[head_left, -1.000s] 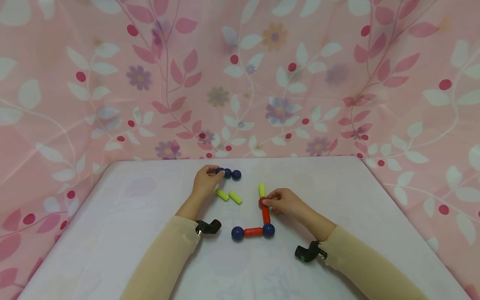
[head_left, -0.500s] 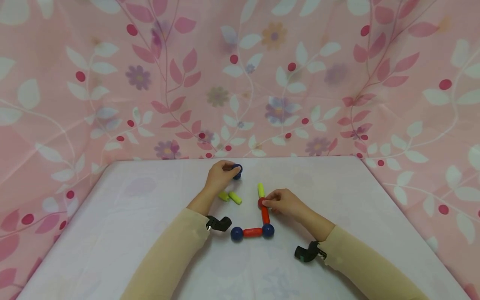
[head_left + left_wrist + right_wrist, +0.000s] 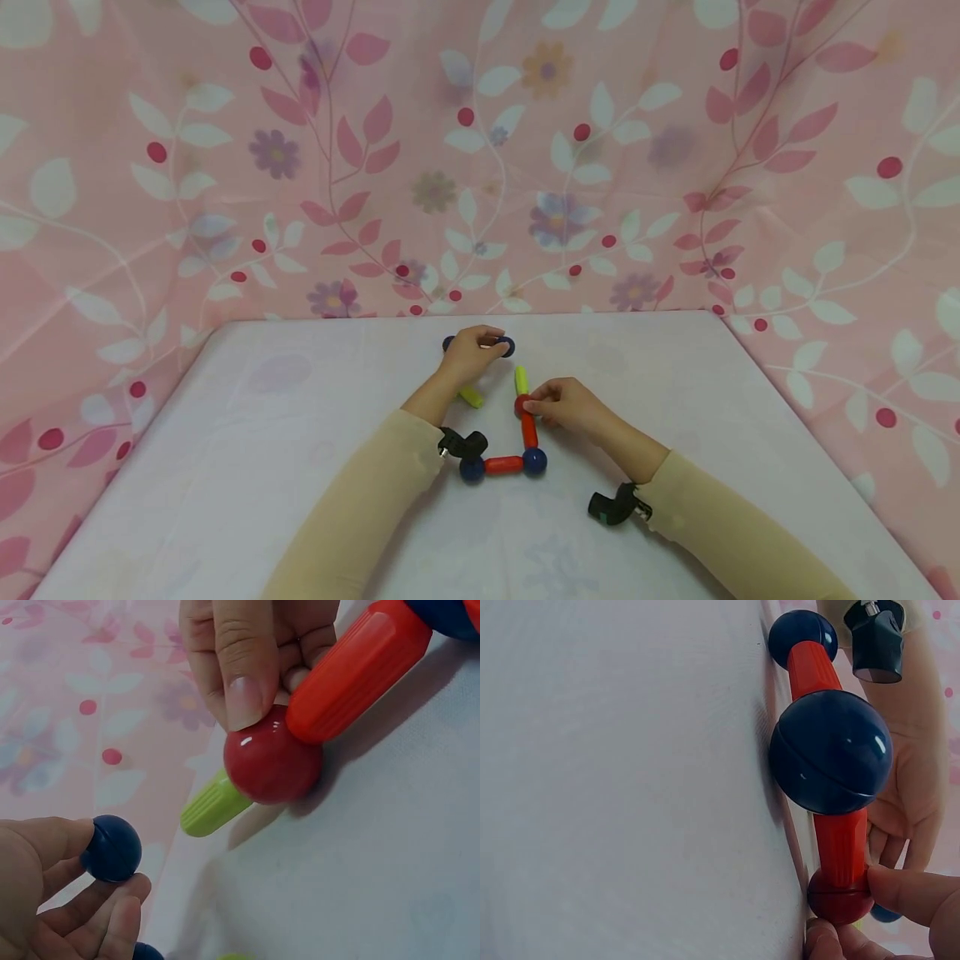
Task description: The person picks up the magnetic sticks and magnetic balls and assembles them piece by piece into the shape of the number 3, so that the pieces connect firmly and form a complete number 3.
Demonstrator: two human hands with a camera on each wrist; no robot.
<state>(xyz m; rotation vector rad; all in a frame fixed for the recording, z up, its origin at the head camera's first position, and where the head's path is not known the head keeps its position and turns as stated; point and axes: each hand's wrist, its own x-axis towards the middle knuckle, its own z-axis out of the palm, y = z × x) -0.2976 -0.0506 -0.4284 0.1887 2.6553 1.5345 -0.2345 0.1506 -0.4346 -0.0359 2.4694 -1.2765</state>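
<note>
In the head view my left hand (image 3: pixel 470 356) pinches a dark blue ball (image 3: pixel 506 347) between thumb and fingers, above and left of the yellow-green rod (image 3: pixel 521 380). The left wrist view shows that blue ball (image 3: pixel 114 849) at the fingertips, apart from the rod (image 3: pixel 214 807). My right hand (image 3: pixel 573 408) pinches the red ball (image 3: pixel 524 406), which joins the yellow-green rod to a red rod (image 3: pixel 529 432). That red rod runs to a blue ball (image 3: pixel 534 461), from which another red rod (image 3: pixel 503 465) leads to a second blue ball (image 3: pixel 472 469).
A loose yellow-green rod (image 3: pixel 471 397) lies below my left hand. Another blue ball (image 3: pixel 448 342) is partly hidden behind that hand near the far edge of the white table (image 3: pixel 300 400). A floral cloth (image 3: pixel 480 167) hangs behind.
My left hand has picked one blue ball out of the row at the back and moved right with it, nearer the yellow-green rod. The right hand keeps its hold on the red ball.
</note>
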